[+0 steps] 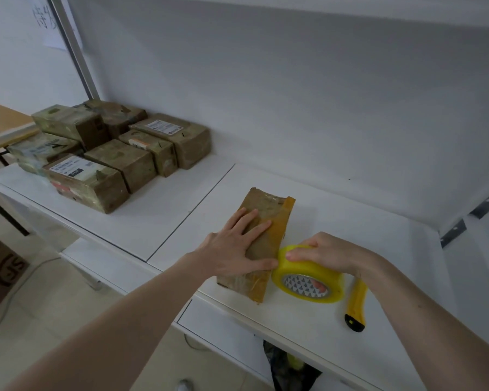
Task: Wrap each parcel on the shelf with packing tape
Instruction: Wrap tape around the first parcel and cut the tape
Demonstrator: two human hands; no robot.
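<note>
Parcel lies mid-frame on the white shelf, left hand pressing flat on it; right hand grips the yellow tape roll touching its right edge.

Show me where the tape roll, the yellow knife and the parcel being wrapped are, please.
tape roll (308,273): head view, on its yellow outer band near the core.
yellow knife (356,301): head view, middle of its handle.
parcel (268,210): head view, its brown top face beyond the left hand's fingers.
</note>
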